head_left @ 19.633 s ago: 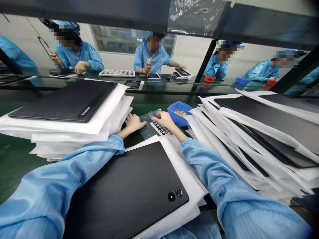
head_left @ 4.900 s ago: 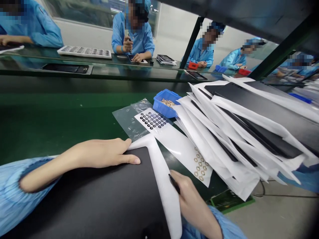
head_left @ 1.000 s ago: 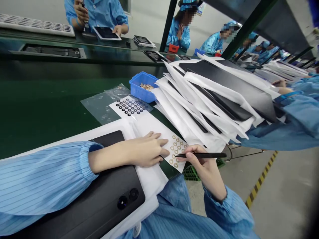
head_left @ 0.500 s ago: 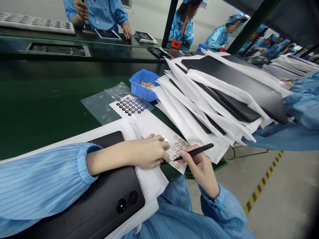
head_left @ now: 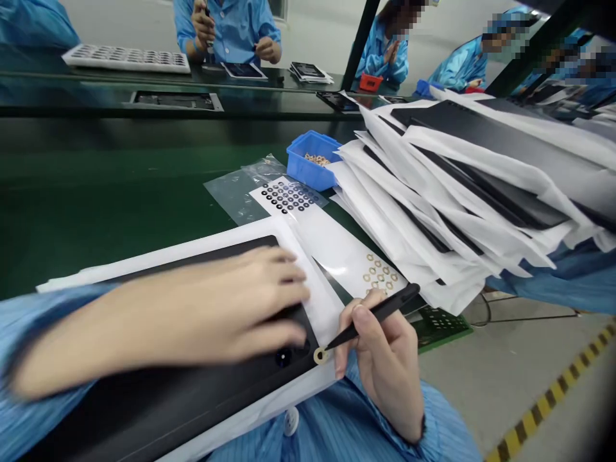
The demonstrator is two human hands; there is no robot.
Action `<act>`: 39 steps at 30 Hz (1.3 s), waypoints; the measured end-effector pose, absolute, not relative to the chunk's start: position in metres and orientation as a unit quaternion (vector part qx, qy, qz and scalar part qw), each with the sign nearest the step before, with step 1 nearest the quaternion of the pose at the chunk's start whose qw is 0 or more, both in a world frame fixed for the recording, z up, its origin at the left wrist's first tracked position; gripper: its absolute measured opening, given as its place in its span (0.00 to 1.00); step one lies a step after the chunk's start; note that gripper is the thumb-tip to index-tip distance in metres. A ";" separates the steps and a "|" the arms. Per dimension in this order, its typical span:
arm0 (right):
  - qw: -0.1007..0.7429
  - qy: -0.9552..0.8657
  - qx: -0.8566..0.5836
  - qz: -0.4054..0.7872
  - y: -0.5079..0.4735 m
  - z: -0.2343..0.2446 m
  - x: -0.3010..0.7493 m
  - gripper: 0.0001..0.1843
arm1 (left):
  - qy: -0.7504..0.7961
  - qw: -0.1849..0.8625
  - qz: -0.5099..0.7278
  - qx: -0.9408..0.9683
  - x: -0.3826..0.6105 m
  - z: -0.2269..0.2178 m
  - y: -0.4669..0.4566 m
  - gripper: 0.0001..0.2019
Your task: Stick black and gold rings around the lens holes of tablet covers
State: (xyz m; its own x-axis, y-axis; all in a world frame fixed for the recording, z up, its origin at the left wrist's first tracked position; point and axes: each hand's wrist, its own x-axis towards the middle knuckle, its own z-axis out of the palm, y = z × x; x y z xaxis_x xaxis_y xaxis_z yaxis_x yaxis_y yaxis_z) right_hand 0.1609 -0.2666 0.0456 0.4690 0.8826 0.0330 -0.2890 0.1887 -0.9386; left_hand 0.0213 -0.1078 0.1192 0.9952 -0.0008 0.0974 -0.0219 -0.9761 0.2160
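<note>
My right hand [head_left: 382, 362] pinches black tweezers [head_left: 380, 317], and a small gold-coloured ring [head_left: 320, 355] sits at their tip. That tip is just above the camera corner of a black tablet back [head_left: 168, 378], close to a round lens [head_left: 283, 357]. My left hand [head_left: 206, 305], blurred by motion, lies flat on the tablet and holds nothing. The tablet rests on a white sleeve [head_left: 206, 240]. Beyond my right hand lies a white sheet of gold rings [head_left: 380, 273], and farther off is a sheet of black rings [head_left: 289, 196].
A blue bin of small rings [head_left: 308, 160] stands on the green bench [head_left: 120, 186] beside a clear plastic bag [head_left: 231, 196]. White-sleeved black tablets [head_left: 457, 186] are heaped at right. Co-workers in blue sit at a bench beyond. A striped floor line [head_left: 543, 407] runs at lower right.
My right hand has moved left and nearer me, off the gold rings, with a ring now at the tweezer tip. My left hand has slid onto the tablet near the lens.
</note>
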 end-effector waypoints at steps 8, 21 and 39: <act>0.697 -0.311 -0.529 0.371 -0.256 0.040 0.154 0.10 | -0.011 0.014 0.103 0.995 -0.024 0.085 -0.158 0.11; 0.690 -0.332 -0.553 0.328 -0.257 0.040 0.148 0.09 | -0.022 0.037 0.156 0.987 -0.024 0.081 -0.157 0.15; 0.681 -0.367 -0.560 0.296 -0.255 0.044 0.148 0.09 | -0.017 0.043 0.161 0.986 -0.021 0.083 -0.158 0.13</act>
